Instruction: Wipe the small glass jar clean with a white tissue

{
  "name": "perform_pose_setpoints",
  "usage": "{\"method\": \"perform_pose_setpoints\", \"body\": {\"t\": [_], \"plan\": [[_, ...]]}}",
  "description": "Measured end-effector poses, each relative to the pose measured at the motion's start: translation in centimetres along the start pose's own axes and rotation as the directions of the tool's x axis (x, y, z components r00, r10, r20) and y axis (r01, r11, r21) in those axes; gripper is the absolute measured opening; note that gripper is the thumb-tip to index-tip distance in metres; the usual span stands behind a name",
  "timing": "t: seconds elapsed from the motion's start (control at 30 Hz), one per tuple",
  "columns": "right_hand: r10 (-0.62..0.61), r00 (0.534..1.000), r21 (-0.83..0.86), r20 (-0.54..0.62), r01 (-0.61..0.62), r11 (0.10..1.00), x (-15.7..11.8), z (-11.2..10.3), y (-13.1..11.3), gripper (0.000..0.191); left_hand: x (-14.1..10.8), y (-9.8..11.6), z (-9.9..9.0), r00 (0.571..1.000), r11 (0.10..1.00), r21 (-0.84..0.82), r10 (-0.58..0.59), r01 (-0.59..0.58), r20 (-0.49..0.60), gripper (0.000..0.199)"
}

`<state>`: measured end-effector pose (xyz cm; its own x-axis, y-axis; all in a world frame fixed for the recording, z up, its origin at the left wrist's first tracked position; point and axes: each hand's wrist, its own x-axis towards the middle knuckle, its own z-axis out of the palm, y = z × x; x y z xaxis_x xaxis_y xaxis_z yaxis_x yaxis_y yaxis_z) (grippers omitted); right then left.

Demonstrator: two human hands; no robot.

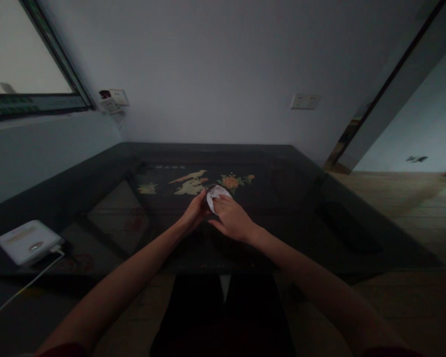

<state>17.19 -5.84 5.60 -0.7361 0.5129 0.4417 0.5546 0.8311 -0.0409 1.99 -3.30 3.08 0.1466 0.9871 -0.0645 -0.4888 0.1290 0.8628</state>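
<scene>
Both hands meet over the middle of the dark glossy table. My left hand is wrapped round the left side of a small dark, round-edged object, mostly covered by the hands. My right hand presses a crumpled white tissue or cloth against this object, its fingers bent over the white material and its thumb pointing left. What the dark object is cannot be made out.
At the left of the table lies a white box-shaped device with a white cable. A long black object lies at the right. Wall sockets are behind the table; dark-trousered legs show below its front edge.
</scene>
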Motion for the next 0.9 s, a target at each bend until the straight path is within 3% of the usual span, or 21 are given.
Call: {"method": "perform_pose_setpoints", "body": {"t": [0.13, 0.3, 0.53, 0.67, 0.9], "plan": [[0.001, 1.0, -0.026, 0.032, 0.0, 1.0, -0.2, -0.8, 0.1, 0.036, -0.1, -0.3, 0.1, 0.999, 0.999, 0.01, 0.033, -0.033, -0.003, 0.032], [0.087, 0.995, -0.193, 0.046, -0.077, 0.978, -0.4, -1.4, -1.1, 0.03, 0.0, -0.7, -0.2, 0.996, 0.993, 0.08, 0.087, -0.089, 0.027, 0.037], [0.211, 0.977, -0.434, -0.017, -0.197, 0.879, -0.4, 0.8, -2.1, 0.035, 0.0, -0.9, -0.3, 0.992, 0.988, 0.092, 0.123, -0.125, 0.023, 0.031], [0.222, 0.974, -0.376, -0.041, -0.221, 0.9, -0.2, 1.5, -1.3, 0.053, 0.1, -0.8, -0.4, 0.995, 0.991, 0.079, 0.103, -0.104, 0.018, 0.033], [0.019, 1.0, -0.206, 0.001, -0.019, 0.978, -0.2, 0.8, 0.3, 0.059, 0.5, -0.7, -0.7, 0.998, 0.997, 0.047, 0.057, -0.058, 0.009, 0.034]]}}
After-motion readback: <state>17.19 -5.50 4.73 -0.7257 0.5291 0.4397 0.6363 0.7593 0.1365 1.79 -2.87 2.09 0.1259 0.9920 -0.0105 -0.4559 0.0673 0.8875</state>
